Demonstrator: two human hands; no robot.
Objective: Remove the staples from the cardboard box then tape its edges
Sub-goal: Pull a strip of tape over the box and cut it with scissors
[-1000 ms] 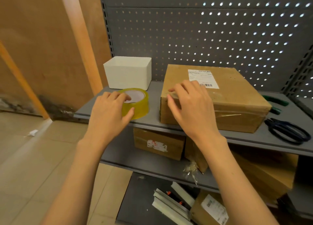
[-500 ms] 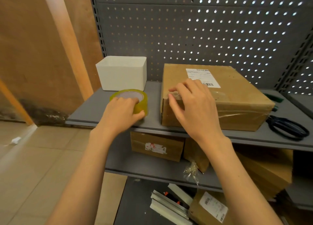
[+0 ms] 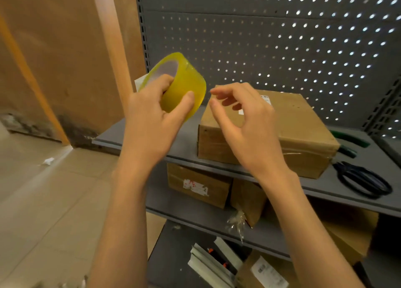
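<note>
Grey metal shelving with a perforated back panel fills the right of the view, standing against a brown board wall over a tiled floor.

On the upper shelf sits the cardboard box, closed, with a white label on its top that is partly hidden behind the right hand. A strip of clear tape shows along its front right side. To the right of the box lie a green-handled tool and, nearer the front edge, a pair of black scissors, both apart from the box.

The left hand holds a roll of yellowish tape lifted clear of the shelf and tilted, up and to the left of the box. Its fingers are hooked into the core of the roll and the thumb presses on the outer face, so the hand is clamped on the roll. A white corner of something shows just behind the roll.

The right hand hovers in front of the box, close beside the roll but not touching it. Its fingers are loosely curled with the thumb and forefinger tips apart, holding nothing.

On the lower shelf are more cardboard boxes, one with a torn label, and a scrap of crumpled clear plastic. Below that lie some flat white pieces and another labelled box.
</note>
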